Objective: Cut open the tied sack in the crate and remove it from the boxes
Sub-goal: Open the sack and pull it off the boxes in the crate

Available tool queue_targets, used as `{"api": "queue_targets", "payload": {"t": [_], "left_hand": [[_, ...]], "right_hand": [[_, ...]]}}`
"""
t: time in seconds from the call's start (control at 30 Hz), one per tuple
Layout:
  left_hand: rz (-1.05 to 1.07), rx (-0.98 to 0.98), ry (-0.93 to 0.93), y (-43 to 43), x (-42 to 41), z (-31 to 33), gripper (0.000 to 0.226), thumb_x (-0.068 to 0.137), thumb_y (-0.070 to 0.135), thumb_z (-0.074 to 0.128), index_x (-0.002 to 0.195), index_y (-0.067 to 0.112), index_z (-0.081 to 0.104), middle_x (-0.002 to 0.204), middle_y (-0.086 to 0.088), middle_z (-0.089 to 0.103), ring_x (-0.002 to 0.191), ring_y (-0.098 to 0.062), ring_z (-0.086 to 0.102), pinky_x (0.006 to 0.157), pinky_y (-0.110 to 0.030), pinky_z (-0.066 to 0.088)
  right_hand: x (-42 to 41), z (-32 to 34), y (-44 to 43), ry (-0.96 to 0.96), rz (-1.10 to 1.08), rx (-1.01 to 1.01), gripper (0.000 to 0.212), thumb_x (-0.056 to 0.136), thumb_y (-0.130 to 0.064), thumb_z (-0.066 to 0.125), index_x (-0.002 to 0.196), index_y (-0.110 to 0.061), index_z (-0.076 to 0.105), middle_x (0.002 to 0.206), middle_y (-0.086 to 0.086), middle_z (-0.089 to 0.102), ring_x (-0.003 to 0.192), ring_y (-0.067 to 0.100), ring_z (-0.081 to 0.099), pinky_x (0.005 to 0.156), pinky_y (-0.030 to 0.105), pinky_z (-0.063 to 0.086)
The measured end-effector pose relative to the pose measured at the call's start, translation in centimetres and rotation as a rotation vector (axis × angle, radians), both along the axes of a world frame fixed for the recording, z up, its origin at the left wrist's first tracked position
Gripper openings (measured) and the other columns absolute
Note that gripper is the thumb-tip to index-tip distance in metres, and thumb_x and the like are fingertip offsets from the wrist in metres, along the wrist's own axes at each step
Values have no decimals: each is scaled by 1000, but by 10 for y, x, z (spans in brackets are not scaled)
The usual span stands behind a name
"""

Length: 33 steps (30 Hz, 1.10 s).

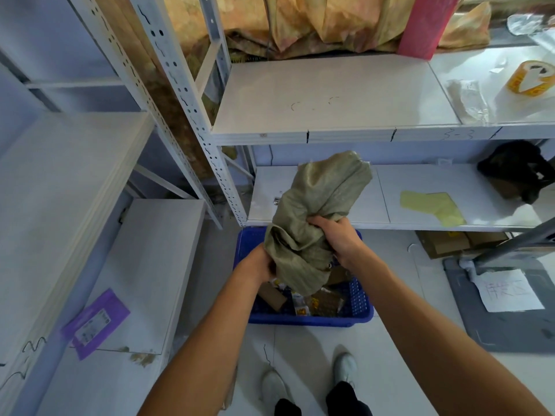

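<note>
Above crate [357, 318]: sack [315, 217] upright, long axis vertical; left hand [258, 265], right hand [339, 238] clenched on it.

White metal shelving unit [330, 94] ahead, perforated uprights [177, 85], boards bare but for scraps. Second white rack [69, 187] along the left, a purple mailer [96, 322] lying on its low board. Pale tiled floor [300, 355] underneath, evenly lit. Behind the top shelf, crumpled orange-yellow sheeting [315, 22] and a pink panel [426, 25]. Roll of yellow tape [530, 78] far right on the top board. Yellow sheet [432, 207] and black bag [518, 172] on the middle shelf. Grey mat [504, 322] with a written paper [507, 291] on the floor, right.
</note>
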<state>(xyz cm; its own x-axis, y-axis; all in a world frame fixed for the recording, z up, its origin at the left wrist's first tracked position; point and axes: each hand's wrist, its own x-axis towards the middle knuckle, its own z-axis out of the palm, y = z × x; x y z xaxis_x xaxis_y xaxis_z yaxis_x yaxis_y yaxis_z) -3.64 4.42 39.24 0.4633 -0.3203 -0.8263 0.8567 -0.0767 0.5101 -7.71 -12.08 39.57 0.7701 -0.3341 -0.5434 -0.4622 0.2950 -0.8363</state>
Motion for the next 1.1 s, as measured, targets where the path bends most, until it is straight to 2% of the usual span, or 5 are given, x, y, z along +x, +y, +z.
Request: {"api": "queue_targets", "payload": {"t": [0.2, 0.47, 0.77, 0.93, 1.1], "left_hand": [[-154, 228, -211, 3, 7, -23, 26, 101, 21, 59, 118, 2, 65, 94, -16, 71, 80, -27, 70, 67, -37, 63], [-232, 11, -387, -31, 1, -43, 50, 92, 68, 51, 133, 39, 50, 126, -4, 63, 105, -24, 71, 87, -46, 61], [-160, -83, -72, -112, -16, -80, 106, 58, 84, 71, 142, 23, 54, 137, -17, 62, 115, -37, 66, 80, -51, 61], [48, -55, -39, -177, -34, -96, 64, 82, 61, 70, 130, 19, 65, 125, -17, 69, 115, -39, 65, 96, -61, 53], [277, -34, 9, -244, -60, -117, 25, 98, 34, 57, 114, 17, 65, 120, -19, 67, 110, -34, 63, 82, -48, 58]], "right_hand": [[-5, -7, -18, 33, 37, -504, 24, 91, -17, 61, 114, -8, 59, 104, 9, 62, 100, 32, 60, 87, 42, 51], [-22, -45, -38, 210, 381, -1190, 31, 95, -21, 53, 122, -7, 55, 117, 11, 55, 97, 38, 61, 78, 45, 51], [-67, -80, -97, 51, 574, -1171, 39, 85, -22, 58, 123, -18, 55, 112, 4, 57, 98, 35, 63, 71, 45, 53], [-92, -79, -150, -88, 573, -902, 79, 75, -34, 60, 148, -38, 29, 136, -1, 58, 109, 29, 61, 84, 36, 49], [-114, -92, -211, -94, 477, -647, 78, 84, -36, 53, 153, -36, 16, 131, 4, 54, 107, 22, 55, 91, 36, 46]]}}
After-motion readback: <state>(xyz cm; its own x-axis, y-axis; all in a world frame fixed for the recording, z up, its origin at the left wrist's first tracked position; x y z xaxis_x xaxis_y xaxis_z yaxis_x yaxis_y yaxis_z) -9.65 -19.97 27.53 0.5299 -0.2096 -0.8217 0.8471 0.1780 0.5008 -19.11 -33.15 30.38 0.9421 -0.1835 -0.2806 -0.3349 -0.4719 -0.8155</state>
